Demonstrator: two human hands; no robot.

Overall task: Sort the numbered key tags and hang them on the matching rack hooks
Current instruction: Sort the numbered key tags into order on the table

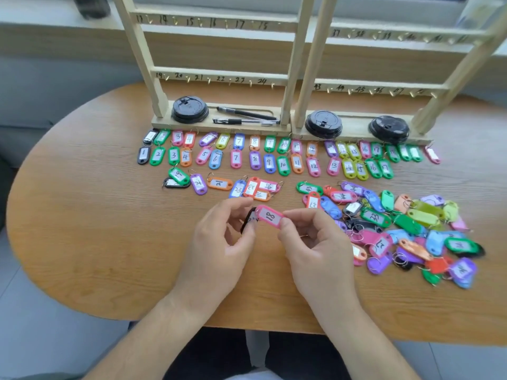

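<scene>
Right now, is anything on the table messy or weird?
Yes. The heap of tags on the right is jumbled, overlapping and some upside down, unlike the neat rows near the rack. The green 19 tag also lies askew across a black tag.

Office — table w/ pens

Pink tag reads 18; green tag, 33.

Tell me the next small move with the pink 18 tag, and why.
Likely lay the pink 18 tag, pinched in the right hand, just right of the green 17 tag: that nearer row runs in number order and ends at 17, with bare table beyond. The left hand holds a black tag.
</scene>
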